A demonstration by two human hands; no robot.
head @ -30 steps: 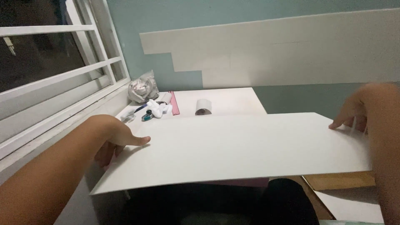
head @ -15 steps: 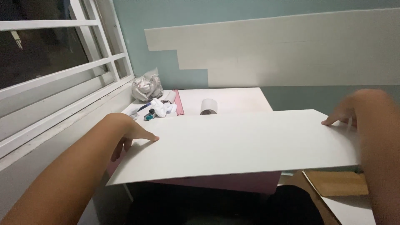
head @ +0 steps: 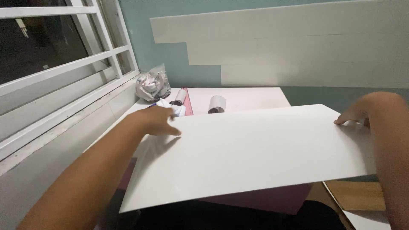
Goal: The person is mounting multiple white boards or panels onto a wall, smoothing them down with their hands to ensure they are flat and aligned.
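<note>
A large white rectangular panel is held flat above a white table, tilted slightly toward me. My left hand grips its far left edge, fingers curled over the top. On the opposite side, my right hand holds the far right corner. Both forearms reach forward along the panel's sides. The panel hides most of the table's near part.
A white roll, a pink-red strip and a clear bag of crumpled scraps lie on the table's far left. White panels cover the teal wall. A barred window runs along the left. Brown board lies lower right.
The panel has moved forward and to the right over the table, and both hands travelled with it. My view has come closer to the table.
</note>
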